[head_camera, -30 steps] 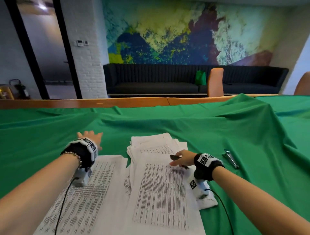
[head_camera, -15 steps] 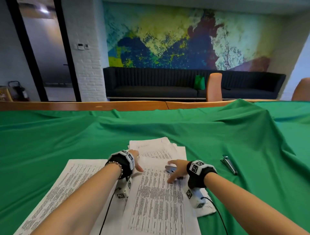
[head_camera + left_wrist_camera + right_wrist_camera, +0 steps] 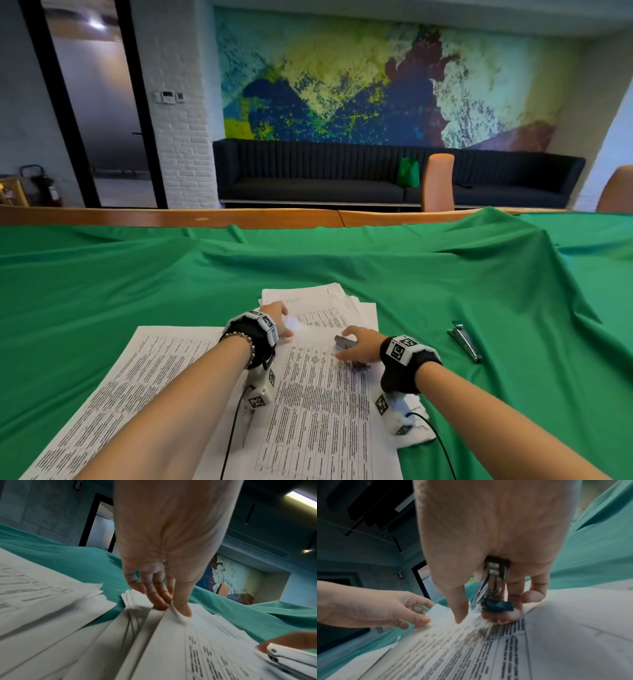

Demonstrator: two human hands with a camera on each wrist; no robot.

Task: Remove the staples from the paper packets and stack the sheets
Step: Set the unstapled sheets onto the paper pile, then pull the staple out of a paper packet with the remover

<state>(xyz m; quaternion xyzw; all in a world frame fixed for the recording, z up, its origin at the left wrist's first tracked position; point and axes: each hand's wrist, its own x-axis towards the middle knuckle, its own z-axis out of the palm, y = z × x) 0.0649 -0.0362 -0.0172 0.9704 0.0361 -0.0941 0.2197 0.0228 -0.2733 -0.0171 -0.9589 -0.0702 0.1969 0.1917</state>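
A printed paper packet (image 3: 318,411) lies in front of me on the green cloth. My left hand (image 3: 286,325) pinches its far left corner between thumb and fingers; in the left wrist view that hand (image 3: 173,607) bends the corner (image 3: 178,618) upward. My right hand (image 3: 346,347) rests on the packet's far edge and grips a small metal staple remover (image 3: 340,341). The right wrist view shows the staple remover (image 3: 489,588), metal with a blue tip, held in that hand (image 3: 479,618), its tip close to the page. A stack of loose sheets (image 3: 137,377) lies to the left.
Behind the packet sits a fanned pile of more papers (image 3: 325,298). A second metal tool (image 3: 464,341) lies on the cloth (image 3: 479,274) to the right. The cloth is wrinkled, with a raised fold at far right. A wooden table edge (image 3: 171,217) runs along the back.
My left hand has come from the far side of the left stack over to the packet and taken its corner. The right hand kept the staple remover and barely moved.
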